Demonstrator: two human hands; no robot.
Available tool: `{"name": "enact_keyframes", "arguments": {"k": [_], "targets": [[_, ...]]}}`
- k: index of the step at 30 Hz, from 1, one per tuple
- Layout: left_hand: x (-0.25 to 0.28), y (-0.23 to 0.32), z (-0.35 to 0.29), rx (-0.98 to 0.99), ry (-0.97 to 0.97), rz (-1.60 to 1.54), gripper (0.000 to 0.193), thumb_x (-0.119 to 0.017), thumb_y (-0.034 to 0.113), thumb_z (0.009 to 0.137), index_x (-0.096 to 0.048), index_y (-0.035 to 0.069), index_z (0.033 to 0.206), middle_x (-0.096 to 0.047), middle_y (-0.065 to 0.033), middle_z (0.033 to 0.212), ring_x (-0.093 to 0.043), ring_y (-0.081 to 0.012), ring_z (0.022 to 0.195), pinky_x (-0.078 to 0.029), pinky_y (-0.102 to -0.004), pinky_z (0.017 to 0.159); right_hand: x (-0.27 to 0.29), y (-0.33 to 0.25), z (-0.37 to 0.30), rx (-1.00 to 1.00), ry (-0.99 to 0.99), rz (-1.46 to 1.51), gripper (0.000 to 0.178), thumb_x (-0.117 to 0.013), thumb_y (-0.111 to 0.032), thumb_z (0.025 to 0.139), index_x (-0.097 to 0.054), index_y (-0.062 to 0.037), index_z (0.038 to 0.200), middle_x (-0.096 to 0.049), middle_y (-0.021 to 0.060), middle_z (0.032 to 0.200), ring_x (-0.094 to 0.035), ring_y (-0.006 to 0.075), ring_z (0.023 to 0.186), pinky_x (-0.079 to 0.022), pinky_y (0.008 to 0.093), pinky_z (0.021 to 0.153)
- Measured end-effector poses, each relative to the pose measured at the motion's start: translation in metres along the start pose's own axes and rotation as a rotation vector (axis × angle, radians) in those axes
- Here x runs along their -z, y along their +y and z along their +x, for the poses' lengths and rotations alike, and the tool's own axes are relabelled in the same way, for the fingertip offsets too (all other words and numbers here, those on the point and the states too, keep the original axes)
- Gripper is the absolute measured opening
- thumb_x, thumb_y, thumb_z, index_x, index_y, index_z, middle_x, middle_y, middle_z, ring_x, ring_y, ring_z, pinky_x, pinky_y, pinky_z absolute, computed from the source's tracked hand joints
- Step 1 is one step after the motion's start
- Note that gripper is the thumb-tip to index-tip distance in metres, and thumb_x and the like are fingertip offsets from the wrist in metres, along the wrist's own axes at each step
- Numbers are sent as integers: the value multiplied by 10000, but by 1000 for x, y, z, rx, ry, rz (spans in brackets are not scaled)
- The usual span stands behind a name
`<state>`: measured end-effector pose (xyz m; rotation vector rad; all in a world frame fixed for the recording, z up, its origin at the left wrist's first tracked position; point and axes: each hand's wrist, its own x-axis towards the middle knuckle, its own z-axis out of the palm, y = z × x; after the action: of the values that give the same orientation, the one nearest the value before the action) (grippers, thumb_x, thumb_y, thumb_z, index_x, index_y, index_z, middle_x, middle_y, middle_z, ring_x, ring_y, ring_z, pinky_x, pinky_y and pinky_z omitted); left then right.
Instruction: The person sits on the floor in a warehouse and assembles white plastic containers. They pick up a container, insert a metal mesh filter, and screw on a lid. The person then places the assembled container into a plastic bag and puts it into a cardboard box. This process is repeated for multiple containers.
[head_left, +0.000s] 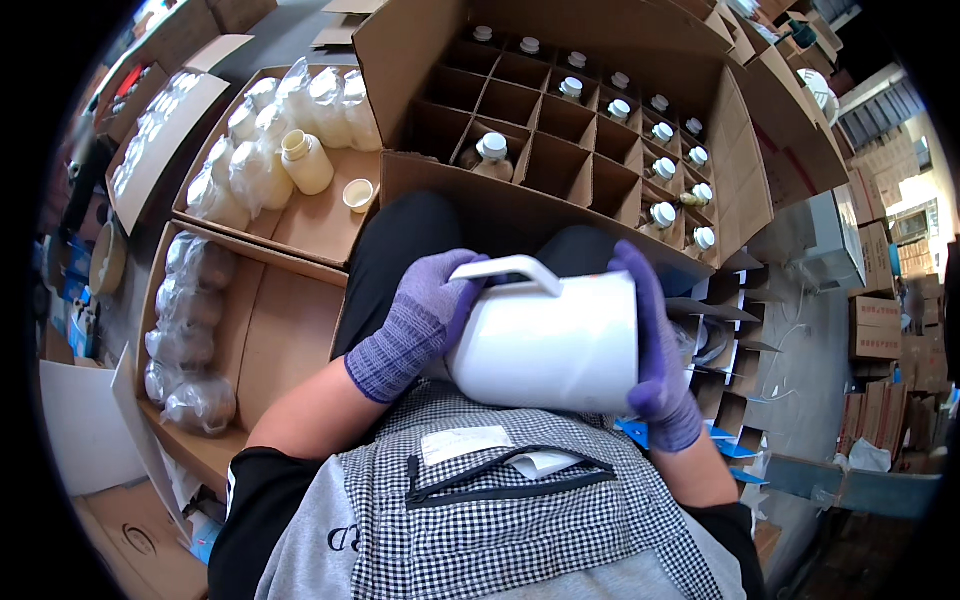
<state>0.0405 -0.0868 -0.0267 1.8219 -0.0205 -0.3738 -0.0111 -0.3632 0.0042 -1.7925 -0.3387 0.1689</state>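
Left hand [420, 320], right hand [655, 350] clasp white jug [550, 345] on lap

Both gloved hands [540, 330] grip a white jug [550, 345] over the lap

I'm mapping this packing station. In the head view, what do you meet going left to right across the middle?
Tray of bagged bottles → left hand in a purple glove → white jug lying on its side → right hand → cardboard divider grid → stacked cartons.
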Motion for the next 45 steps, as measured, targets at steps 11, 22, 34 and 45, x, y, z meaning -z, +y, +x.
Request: {"name": "enact_keyframes", "arguments": {"k": [11, 22, 34, 45], "targets": [[-10, -24, 58, 80, -525, -271, 377, -605, 346, 1017, -703, 10, 1157, -744, -124, 1011, -727, -186, 910, -581, -306, 831, 11, -47, 10, 343, -247, -675, 1353, -779, -873, 486, -381, -161, 1566, -210, 271, 1633, -180, 533, 1497, -193, 628, 1209], [-3, -57, 67, 163, -284, -278, 388, -528, 329, 1044, -671, 10, 1213, -735, -114, 1076, -722, -190, 957, -569, -319, 882, 73, 48, 86, 140, 28, -449, 910, -799, -444, 781, -420, -79, 1523, -379, 225, 1552, -357, 400, 1458, -301, 469, 1209], [8, -31, 93, 372, -579, -838, 306, -628, 189, 980, -699, -14, 1197, -754, -126, 1050, -745, -189, 917, -608, -312, 833, 252, 145, 186, -689, -137, -1625, 411, -623, -272, 925, -620, -180, 1326, -594, 136, 1404, -553, 318, 1311, -430, 497, 1089], [-9, -14, 81, 348, -650, -544, 300, -587, 186, 985, -704, -16, 1175, -754, -134, 1045, -745, -192, 919, -603, -310, 837, 43, -118, 43, 697, -517, -1240, 367, -733, -198, 719, -669, -131, 1074, -638, 124, 1156, -634, 341, 1168, -478, 542, 1100]]}}
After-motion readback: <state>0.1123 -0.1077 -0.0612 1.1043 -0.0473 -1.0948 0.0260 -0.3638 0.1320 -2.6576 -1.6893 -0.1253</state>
